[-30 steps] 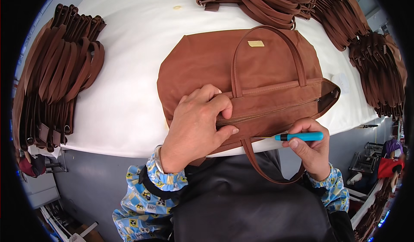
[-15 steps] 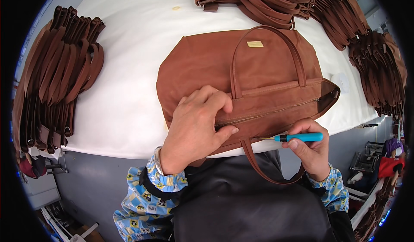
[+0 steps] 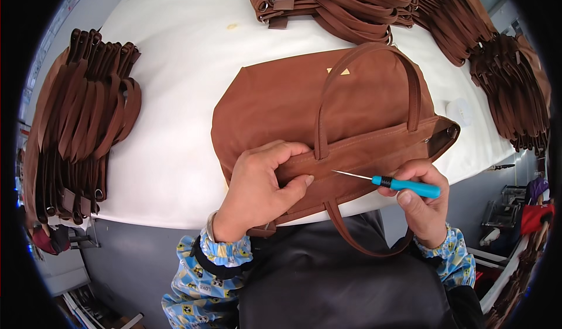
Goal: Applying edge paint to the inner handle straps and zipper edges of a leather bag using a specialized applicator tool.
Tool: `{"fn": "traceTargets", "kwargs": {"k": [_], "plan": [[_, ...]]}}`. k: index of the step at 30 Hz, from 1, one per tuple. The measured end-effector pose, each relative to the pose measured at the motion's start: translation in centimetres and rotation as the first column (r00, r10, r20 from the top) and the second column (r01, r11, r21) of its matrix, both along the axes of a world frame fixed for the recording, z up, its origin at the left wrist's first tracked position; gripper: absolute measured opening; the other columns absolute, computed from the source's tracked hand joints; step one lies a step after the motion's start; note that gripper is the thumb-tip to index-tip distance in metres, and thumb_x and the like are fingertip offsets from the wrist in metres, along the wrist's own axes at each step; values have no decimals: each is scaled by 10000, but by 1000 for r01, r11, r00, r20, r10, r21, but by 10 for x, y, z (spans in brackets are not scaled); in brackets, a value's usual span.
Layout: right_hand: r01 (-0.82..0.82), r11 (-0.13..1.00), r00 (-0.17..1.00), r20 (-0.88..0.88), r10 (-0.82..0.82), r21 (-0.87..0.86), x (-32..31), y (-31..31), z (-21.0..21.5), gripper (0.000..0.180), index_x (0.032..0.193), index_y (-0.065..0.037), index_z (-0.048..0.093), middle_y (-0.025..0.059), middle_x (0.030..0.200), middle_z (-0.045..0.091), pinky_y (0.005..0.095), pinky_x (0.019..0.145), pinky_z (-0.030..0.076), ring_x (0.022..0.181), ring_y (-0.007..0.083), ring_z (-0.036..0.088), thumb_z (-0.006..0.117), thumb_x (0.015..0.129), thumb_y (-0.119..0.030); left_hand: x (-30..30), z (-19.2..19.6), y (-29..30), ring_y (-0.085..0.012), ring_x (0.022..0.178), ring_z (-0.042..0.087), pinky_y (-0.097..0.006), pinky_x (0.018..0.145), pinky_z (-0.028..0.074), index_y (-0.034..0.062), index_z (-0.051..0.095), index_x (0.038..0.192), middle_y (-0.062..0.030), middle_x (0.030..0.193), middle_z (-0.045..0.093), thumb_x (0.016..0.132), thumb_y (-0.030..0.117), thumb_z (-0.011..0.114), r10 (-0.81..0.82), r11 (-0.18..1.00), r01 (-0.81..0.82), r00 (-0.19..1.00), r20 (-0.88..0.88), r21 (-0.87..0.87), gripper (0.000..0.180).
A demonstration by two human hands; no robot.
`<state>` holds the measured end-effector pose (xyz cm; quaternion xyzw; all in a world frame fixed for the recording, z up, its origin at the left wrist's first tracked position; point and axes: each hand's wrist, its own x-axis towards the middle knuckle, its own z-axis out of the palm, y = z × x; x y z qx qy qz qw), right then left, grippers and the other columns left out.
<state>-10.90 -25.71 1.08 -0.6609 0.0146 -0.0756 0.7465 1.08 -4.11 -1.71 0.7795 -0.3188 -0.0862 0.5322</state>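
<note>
A brown handbag point(image 3: 275, 103) lies on its side, its top toward me. My left hand point(image 3: 249, 191) holds the bag by its top near the opening, thumb and index finger apart and the other fingers partly hidden. Between the fingers and thumb of my right hand point(image 3: 424, 203) is an awl with a blue handle point(image 3: 414, 188). Its thin metal point aims left over the top panel; whether it touches the leather I cannot tell. One handle point(image 3: 320, 103) arches over the bag body, partly covering a small gold plate point(image 3: 338, 71). The other handle point(image 3: 358, 239) hangs toward my dark apron.
The bag rests on a white-covered table point(image 3: 170, 147). A stack of brown bags point(image 3: 82, 115) stands at the left. More stacked bags point(image 3: 357, 7) line the far side, with another stack point(image 3: 512, 94) at the right. A white round item point(image 3: 459, 112) lies beside the bag.
The awl's tip has come up from near the lower handle's base to over the top panel. My left hand has shifted lower, its index finger straighter. The bag's top has tilted, hiding most of the zipper.
</note>
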Motion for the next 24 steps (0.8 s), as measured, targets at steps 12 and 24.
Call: {"fn": "traceTargets", "kwargs": {"k": [12, 24], "plan": [[-54, 998, 998, -26, 54, -30, 4, 3, 0, 208, 1024, 29, 530, 112, 906, 627, 237, 748, 479, 867, 136, 609, 603, 839, -30, 1, 4, 1, -245, 700, 590, -293, 633, 456, -11, 606, 948, -120, 797, 598, 689, 33, 664, -42, 999, 43, 998, -52, 13, 269], [-64, 993, 998, 12, 65, -97, 7, 5, -3, 203, 1020, 23, 536, 112, 920, 639, 228, 725, 480, 842, 117, 603, 603, 832, -11, 1, 4, 2, -243, 707, 594, -291, 639, 459, -6, 608, 939, -118, 800, 601, 686, 23, 663, -54, 998, 55, 997, -47, 5, 261]]}}
